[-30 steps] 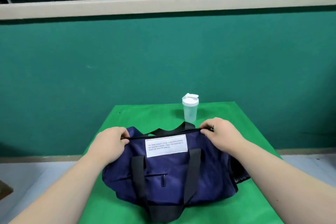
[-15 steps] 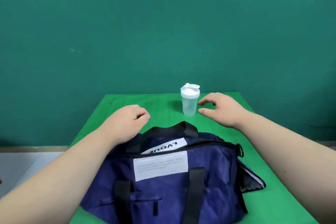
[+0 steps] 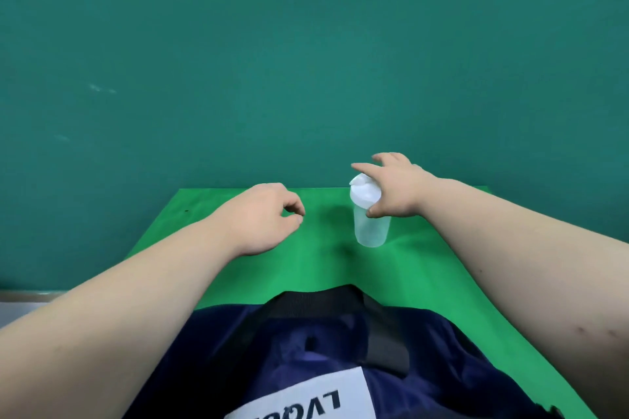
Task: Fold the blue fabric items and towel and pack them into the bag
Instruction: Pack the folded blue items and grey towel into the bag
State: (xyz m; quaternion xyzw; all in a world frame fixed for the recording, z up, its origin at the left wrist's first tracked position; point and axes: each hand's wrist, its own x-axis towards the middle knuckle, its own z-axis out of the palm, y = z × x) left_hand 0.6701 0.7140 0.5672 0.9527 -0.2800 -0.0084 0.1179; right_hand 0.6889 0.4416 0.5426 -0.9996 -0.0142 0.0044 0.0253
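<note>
Bag (image 3: 442, 357) lies under the wrists. The right hand (image 3: 398, 190) spreads over the cup (image 3: 371, 231) and the left hand (image 3: 262, 218) is loosely curled, empty. Next, probably close round the cup.

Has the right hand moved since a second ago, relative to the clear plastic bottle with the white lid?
Yes. The right hand left the navy fabric bag and reached forward to the bottle, touching its lid.

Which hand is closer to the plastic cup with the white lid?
Right. The right hand is over the cup, thumb against its side. The left hand hangs above the green table to the cup's left, not touching it.
</note>
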